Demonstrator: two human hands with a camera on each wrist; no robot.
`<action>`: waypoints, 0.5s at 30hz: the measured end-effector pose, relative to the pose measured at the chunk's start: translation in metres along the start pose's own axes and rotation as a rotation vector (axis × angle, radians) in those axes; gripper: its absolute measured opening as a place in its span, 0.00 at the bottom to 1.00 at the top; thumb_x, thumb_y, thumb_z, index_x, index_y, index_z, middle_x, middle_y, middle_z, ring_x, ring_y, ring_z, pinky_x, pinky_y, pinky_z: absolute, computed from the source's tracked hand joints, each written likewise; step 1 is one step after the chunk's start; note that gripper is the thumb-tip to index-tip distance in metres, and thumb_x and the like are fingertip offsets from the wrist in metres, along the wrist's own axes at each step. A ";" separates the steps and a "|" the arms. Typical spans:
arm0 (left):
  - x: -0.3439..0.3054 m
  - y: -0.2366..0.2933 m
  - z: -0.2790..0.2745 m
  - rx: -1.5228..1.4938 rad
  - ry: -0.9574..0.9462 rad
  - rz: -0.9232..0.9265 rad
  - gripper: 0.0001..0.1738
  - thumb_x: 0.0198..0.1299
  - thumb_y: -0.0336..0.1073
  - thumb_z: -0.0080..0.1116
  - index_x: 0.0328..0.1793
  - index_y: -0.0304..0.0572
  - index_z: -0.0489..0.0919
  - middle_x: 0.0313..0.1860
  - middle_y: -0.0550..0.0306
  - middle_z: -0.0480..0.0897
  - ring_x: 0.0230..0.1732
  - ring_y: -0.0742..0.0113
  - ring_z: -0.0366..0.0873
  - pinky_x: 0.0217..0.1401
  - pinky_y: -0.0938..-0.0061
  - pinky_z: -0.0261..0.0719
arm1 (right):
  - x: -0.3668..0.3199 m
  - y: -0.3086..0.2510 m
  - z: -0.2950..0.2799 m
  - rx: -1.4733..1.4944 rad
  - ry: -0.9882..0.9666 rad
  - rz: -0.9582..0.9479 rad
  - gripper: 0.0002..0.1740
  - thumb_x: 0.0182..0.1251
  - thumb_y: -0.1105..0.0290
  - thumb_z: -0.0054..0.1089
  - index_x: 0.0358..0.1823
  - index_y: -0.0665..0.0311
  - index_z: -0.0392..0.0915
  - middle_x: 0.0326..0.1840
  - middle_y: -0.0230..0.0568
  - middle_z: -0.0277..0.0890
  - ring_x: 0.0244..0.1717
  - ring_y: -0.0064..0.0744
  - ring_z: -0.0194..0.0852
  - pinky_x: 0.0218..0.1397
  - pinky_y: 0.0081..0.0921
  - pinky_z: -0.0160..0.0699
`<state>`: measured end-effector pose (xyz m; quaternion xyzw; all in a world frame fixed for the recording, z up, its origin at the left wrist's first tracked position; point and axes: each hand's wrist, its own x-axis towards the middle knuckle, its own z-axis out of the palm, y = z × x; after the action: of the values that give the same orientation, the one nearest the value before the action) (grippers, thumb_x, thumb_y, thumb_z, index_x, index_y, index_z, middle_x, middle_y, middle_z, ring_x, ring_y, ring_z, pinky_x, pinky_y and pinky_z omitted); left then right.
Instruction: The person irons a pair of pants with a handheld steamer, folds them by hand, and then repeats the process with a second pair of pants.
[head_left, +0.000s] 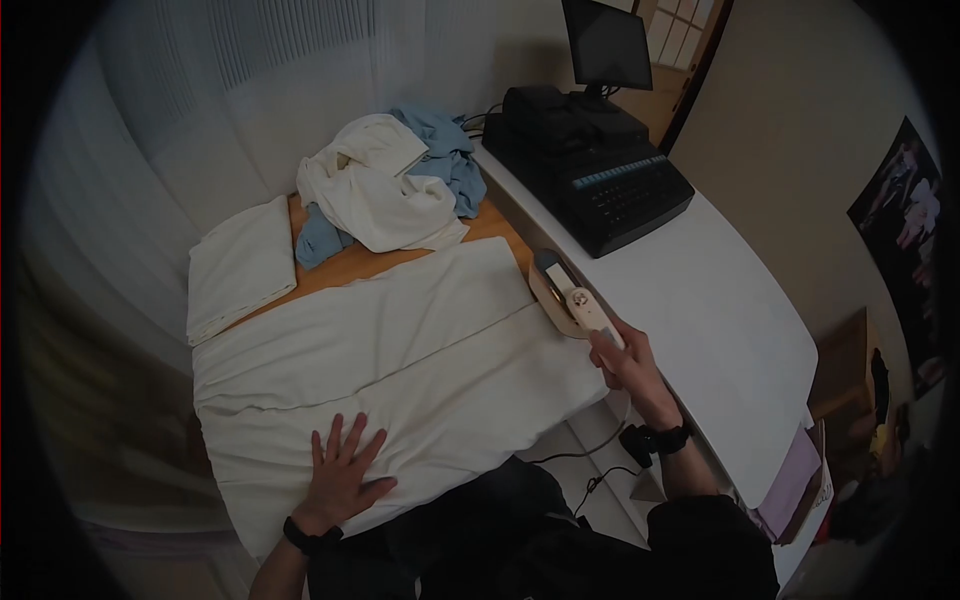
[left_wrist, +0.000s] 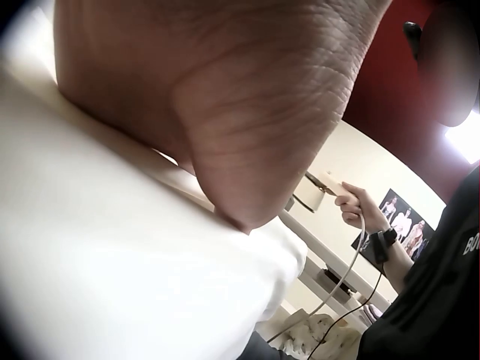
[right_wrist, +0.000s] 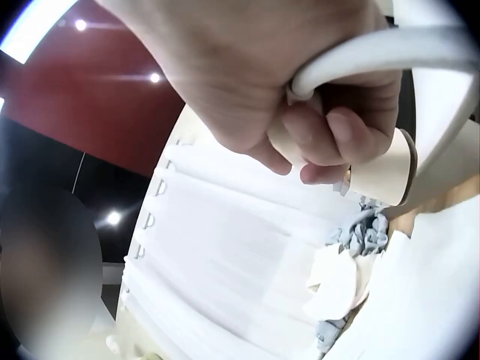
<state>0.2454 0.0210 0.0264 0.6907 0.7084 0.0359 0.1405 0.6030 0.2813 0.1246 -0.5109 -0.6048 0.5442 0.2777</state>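
Observation:
A wide white cloth (head_left: 440, 330) lies spread over a wooden table (head_left: 375, 268), wrinkled in places, with a long seam or fold line across it. My left hand (head_left: 345, 478) rests on its near part, palm down and fingers spread. In the left wrist view the heel of that hand (left_wrist: 232, 127) presses on the white fabric. My right hand (head_left: 632, 368) grips the pale handle of a small corded handheld iron (head_left: 592, 315) at the cloth's right edge. Its dark grey head points away from me. The right wrist view shows fingers (right_wrist: 341, 135) curled round the handle beside the white cord (right_wrist: 382, 60).
A folded white cloth (head_left: 240, 265) sits at the back left. Behind the spread cloth are a crumpled white garment (head_left: 370, 190) and blue fabric (head_left: 455, 160). On the white counter (head_left: 720, 330) to the right stands a black cash register (head_left: 600, 180). The cord hangs below my right hand.

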 end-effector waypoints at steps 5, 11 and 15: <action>0.002 0.001 0.000 -0.009 0.000 -0.001 0.45 0.63 0.70 0.56 0.82 0.61 0.64 0.88 0.52 0.47 0.87 0.36 0.36 0.78 0.24 0.33 | -0.052 0.012 -0.111 0.254 0.385 -0.022 0.18 0.74 0.52 0.61 0.51 0.58 0.75 0.24 0.23 0.67 0.14 0.08 0.51 0.16 0.12 0.44; 0.003 -0.001 -0.005 -0.033 -0.013 -0.010 0.46 0.62 0.70 0.58 0.82 0.61 0.65 0.88 0.53 0.47 0.87 0.38 0.35 0.79 0.25 0.32 | -0.055 0.084 -0.223 0.210 0.503 -0.053 0.22 0.72 0.46 0.62 0.48 0.58 0.73 0.27 0.22 0.64 0.16 0.07 0.50 0.16 0.10 0.48; 0.003 -0.003 -0.002 -0.062 0.032 -0.007 0.45 0.62 0.67 0.61 0.81 0.62 0.65 0.87 0.54 0.49 0.87 0.41 0.36 0.80 0.26 0.32 | -0.029 0.125 -0.278 0.200 0.622 0.035 0.27 0.72 0.43 0.62 0.53 0.61 0.75 0.29 0.25 0.64 0.18 0.08 0.49 0.17 0.11 0.49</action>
<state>0.2421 0.0237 0.0273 0.6831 0.7114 0.0684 0.1506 0.8996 0.3443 0.0832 -0.6332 -0.4255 0.4233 0.4886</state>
